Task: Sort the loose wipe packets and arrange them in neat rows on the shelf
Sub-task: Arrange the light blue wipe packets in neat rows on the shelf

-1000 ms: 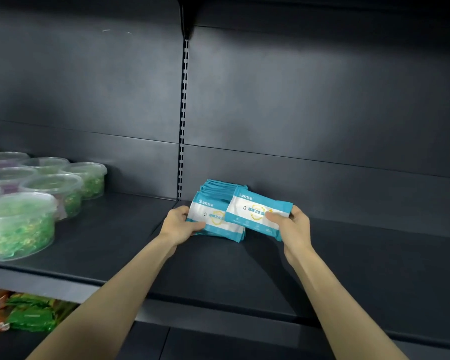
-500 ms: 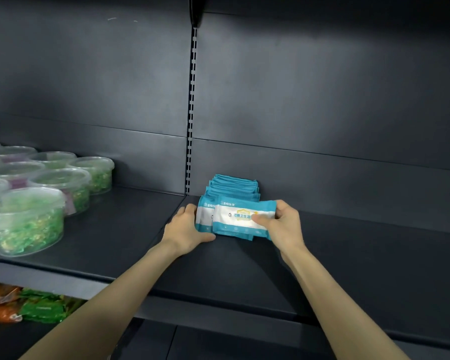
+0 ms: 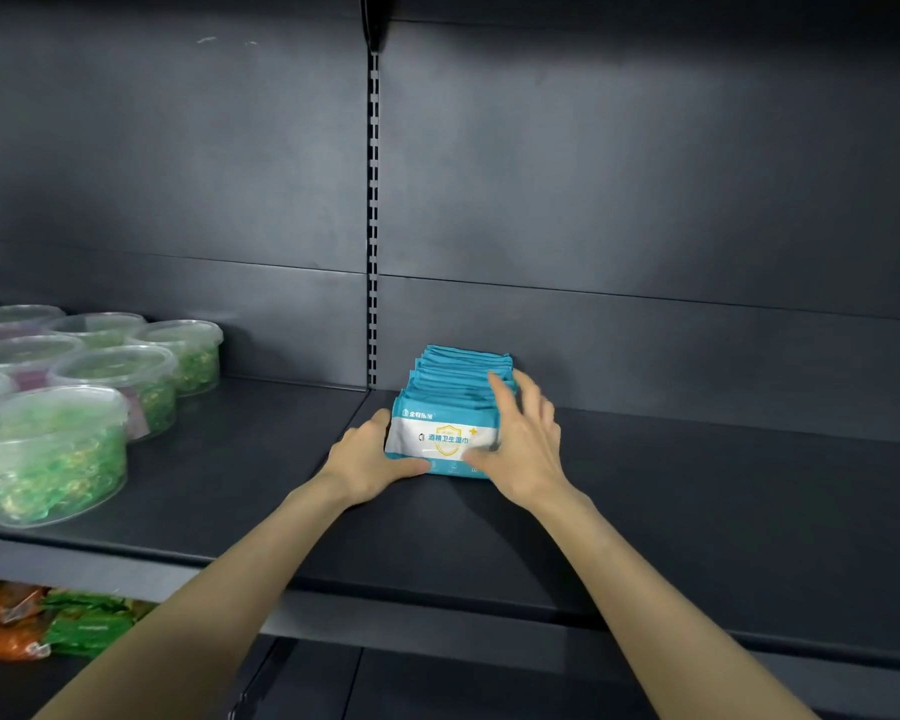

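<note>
Has set the teal-and-white plastic wipe packet (image 3: 445, 441) down since half a second ago: then pinched and tilted off the front of the stack, now upright and flush as the front face of the row of teal wipe packets (image 3: 458, 376). Has also let go with the right hand (image 3: 528, 439): now opened, fingers spread and straight, slightly motion-blurred, laid over the right top edge of the row, thumb touching the front packet's lower right corner. Holds nothing. Braces the other end with the left hand (image 3: 372, 457): fingers flat against the row's left side, thumb straight along the bottom front edge of the front packet. Pressing, not gripping. Has barely shifted that hand.

Keeps the row on the dark grey metal shelf (image 3: 697, 511), running front to back, well back from the front edge, rear end at the back edge (cannot tell if touching the wall). Sits just right of the slotted metal upright (image 3: 373, 226).

Shows clear round plastic tubs (image 3: 48, 454) with green filling clustered at the shelf's left end, well apart from the row. Shows orange and green bags (image 3: 17, 623) below the front edge at far left, on the lower level.
</note>
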`<state>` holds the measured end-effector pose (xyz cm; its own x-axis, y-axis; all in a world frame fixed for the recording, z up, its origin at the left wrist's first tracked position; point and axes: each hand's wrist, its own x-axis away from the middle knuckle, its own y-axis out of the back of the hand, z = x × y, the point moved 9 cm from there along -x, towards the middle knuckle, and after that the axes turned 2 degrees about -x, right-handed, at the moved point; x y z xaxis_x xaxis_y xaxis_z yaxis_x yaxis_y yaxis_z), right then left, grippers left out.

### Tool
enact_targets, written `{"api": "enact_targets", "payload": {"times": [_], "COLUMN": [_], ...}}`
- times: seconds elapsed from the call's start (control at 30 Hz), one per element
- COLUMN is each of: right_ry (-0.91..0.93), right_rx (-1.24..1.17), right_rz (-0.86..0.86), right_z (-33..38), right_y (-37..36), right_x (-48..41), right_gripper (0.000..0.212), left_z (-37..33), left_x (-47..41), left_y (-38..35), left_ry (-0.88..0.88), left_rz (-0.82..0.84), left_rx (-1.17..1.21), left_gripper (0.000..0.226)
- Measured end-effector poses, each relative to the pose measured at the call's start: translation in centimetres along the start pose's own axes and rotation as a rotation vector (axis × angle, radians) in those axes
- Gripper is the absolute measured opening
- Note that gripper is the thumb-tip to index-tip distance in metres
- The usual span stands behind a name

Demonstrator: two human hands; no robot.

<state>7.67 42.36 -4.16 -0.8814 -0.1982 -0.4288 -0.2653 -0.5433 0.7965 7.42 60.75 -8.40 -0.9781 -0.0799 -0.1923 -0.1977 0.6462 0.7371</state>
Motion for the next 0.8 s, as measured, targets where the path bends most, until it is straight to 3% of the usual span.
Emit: {"api": "enact_targets", "payload": {"times": [0.13, 0.27, 0.63, 0.8], "right_ry": [0.036, 0.079, 0.113, 0.083], "right_rx": [0.031, 0.040, 0.118, 0.164], "right_rz": [0.182, 0.184, 0.206, 0.224], "right_z": [-0.42, -0.34, -0.76, -0.82], "right_y": [-1.31, -0.95, -1.02, -1.19], "right_x": [-0.19, -0.47, -0.88, -0.75], "right_gripper": [0.093, 0.093, 0.092, 0.091], "left_z": [-0.19, -0.22, -0.63, -0.52], "left_x": [-0.04, -0.19, -0.45, -0.28], "left_y": [-0.31, -0.52, -0.50, -0.73], "left_ry": [-0.029, -0.041, 0.023, 0.014], "left_rz": [0.033, 0.083, -0.023, 0.071], "left_rx": [-0.018, -0.038, -0.222, -0.219], "left_gripper": [0.059, 0.058, 0.054, 0.052]}}
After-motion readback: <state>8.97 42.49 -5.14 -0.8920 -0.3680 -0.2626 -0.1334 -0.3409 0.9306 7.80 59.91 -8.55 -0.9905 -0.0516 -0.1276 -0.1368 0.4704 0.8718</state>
